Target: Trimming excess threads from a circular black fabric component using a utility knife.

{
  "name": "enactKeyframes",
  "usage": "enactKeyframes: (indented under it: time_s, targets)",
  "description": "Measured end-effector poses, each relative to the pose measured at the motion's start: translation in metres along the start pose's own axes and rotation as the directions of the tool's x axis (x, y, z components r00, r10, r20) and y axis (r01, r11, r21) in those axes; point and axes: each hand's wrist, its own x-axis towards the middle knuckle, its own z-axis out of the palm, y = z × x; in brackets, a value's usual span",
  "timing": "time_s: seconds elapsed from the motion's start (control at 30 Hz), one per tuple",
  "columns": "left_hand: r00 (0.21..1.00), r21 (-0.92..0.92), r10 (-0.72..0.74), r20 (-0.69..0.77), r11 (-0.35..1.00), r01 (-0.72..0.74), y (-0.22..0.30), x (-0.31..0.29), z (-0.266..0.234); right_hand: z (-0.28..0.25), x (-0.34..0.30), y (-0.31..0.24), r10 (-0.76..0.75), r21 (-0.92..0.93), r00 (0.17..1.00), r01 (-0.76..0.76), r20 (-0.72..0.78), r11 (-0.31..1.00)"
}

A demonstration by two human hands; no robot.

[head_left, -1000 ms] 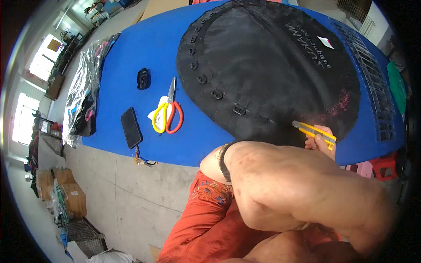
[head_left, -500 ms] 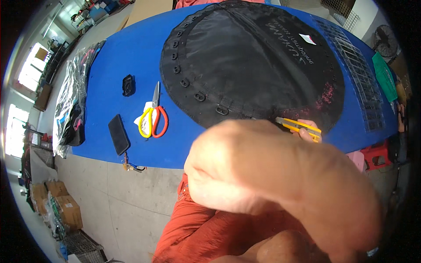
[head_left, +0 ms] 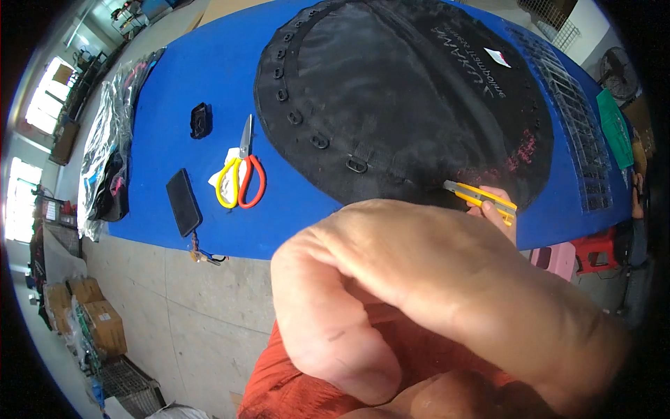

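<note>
My right hand, partly hidden behind an arm, pinches a yellow box cutter between thumb and fingers. Its blade is out, pointing left, low over the near edge of a large round black fabric mat. Black plastic loops run along the mat's left rim, and pink specks mark its right part. A bent bare arm, seemingly my left, fills the foreground, its bend toward the table's near edge; no left hand can be made out. Left of the mat lie scissors with yellow and red handles, on a crumpled white scrap.
On the blue table lie a black phone with a dangling charm, a small black case and clear plastic-wrapped goods. A clear gridded strip runs along the right. Red and pink stools stand beyond the near right edge.
The bent arm has shifted left and down, showing more of its lower part. The box cutter has moved slightly right and up, still in my right hand. The table's things appear slightly shifted with the view.
</note>
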Motion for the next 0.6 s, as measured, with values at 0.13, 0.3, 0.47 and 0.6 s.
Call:
enactKeyframes:
  time_s: [0.13, 0.3, 0.47, 0.6]
  targets:
    - [0.996, 0.028, -0.072, -0.047, 0.997, 0.074, 0.004, -0.001, 0.006, -0.001, 0.003, 0.005, -0.004, 0.032, 0.999, 0.003, 0.043, 0.999]
    - [0.981, 0.053, -0.155, -0.119, 0.985, 0.162, -0.022, 0.001, 0.0, 0.004, 0.011, 0.011, -0.049, 0.036, 0.993, 0.045, 0.105, 0.998]
    - [0.943, 0.042, -0.261, -0.205, 0.96, 0.275, 0.09, -0.001, 0.005, -0.006, 0.009, 0.013, -0.051, 0.054, 0.998, 0.049, 0.026, 0.997]
    - [0.905, 0.067, -0.322, -0.278, 0.933, 0.352, 0.07, 0.008, -0.01, 0.004, 0.005, 0.006, -0.01, 0.04, 1.0, 0.009, 0.011, 0.999]
